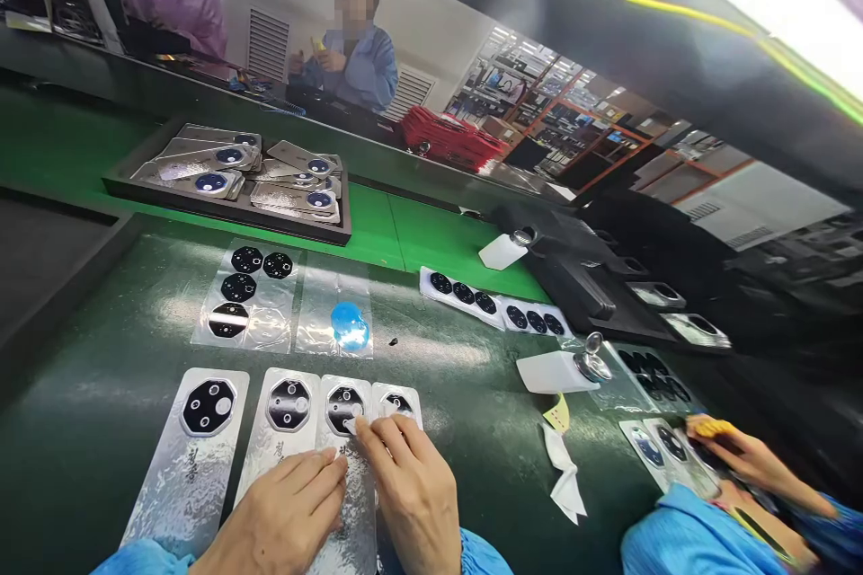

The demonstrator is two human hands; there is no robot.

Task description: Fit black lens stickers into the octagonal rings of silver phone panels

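Several silver phone back covers lie side by side near the front edge, each with a black octagonal camera plate. My left hand [287, 512] rests flat on the third cover [345, 476], fingers together, holding it down. My right hand [411, 490] lies over the fourth cover [397, 402]; its index fingertip presses on the third cover's camera plate [343, 409]. I cannot make out anything between the fingers. The first cover [192, 458] and second cover [283, 431] lie untouched to the left.
Clear film sheets with black octagonal plates [246, 292] and a blue round sticker [349, 325] lie behind the covers. A black tray of covers [235, 184] sits far left. Two white dispenser bottles [559, 370] stand right. A co-worker's hand [732, 449] works at the right edge.
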